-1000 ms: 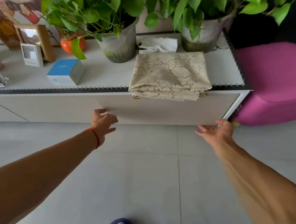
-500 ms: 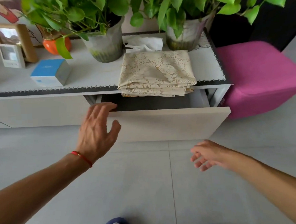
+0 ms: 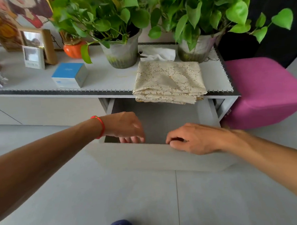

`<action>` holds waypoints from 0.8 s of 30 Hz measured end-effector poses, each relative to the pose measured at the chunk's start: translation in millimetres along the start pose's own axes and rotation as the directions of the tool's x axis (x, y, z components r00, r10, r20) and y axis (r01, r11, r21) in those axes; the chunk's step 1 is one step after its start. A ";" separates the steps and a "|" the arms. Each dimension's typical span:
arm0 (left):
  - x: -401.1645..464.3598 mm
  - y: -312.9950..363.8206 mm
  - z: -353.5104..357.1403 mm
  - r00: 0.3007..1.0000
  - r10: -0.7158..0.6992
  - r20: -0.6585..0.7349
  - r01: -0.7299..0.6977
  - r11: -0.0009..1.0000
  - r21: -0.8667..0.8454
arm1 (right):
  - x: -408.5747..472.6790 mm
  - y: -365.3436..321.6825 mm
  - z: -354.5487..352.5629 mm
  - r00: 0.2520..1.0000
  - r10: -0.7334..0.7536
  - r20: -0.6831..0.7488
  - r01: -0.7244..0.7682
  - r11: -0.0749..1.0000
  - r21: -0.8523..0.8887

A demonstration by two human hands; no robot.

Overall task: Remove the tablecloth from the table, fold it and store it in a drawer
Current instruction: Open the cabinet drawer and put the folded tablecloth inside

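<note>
Tablecloth [image 3: 169,82] sits folded at the table's [image 3: 106,76] front right edge above the open drawer [image 3: 163,157], likely light, soft, floppy lace, best scooped under both side edges; left hand [image 3: 126,127] loose-fingered inside the drawer, right hand [image 3: 193,139] curled on its front lip.

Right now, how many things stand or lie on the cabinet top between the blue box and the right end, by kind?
Blue box: 1
Potted plants: 2
Folded tablecloth: 1
White tissue: 1
Total: 5
</note>
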State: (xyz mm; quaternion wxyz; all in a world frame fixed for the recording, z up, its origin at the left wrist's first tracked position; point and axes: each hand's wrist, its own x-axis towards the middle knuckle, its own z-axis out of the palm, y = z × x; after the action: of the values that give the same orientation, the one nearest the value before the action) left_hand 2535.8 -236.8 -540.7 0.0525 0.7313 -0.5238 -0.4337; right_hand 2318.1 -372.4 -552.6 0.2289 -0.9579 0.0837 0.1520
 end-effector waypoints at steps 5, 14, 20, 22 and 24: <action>-0.5 8.1 -33.5 0.986 0.054 -0.155 -0.067 0.994 -0.081 | 0.9 -1.7 -1.1 0.932 -0.038 -0.361 0.072 0.994 0.081; 71.4 35.0 -74.0 0.693 -0.243 -0.679 0.178 0.970 -0.165 | 40.0 54.2 -77.4 0.664 0.435 -0.609 -0.597 0.798 -0.082; 91.3 28.5 -75.1 0.685 -0.435 -0.584 0.030 0.818 -0.574 | 61.7 66.9 -74.6 0.444 0.749 -0.492 -0.448 0.661 0.602; 86.7 26.7 -79.0 0.717 -0.450 -0.532 -0.041 0.735 -0.676 | 57.0 69.1 -79.5 0.454 0.804 -0.385 -0.338 0.555 0.760; 79.6 28.4 -75.0 0.726 -0.448 -0.522 -0.075 0.702 -0.708 | 48.3 64.2 -80.7 0.517 0.802 -0.298 -0.274 0.485 0.830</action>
State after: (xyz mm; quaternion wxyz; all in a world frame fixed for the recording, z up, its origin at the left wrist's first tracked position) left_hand 2573.0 -342.3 -525.4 0.4531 0.8145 -0.1872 -0.3104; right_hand 2369.2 -470.8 -526.5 0.4573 -0.6923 0.5313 -0.1712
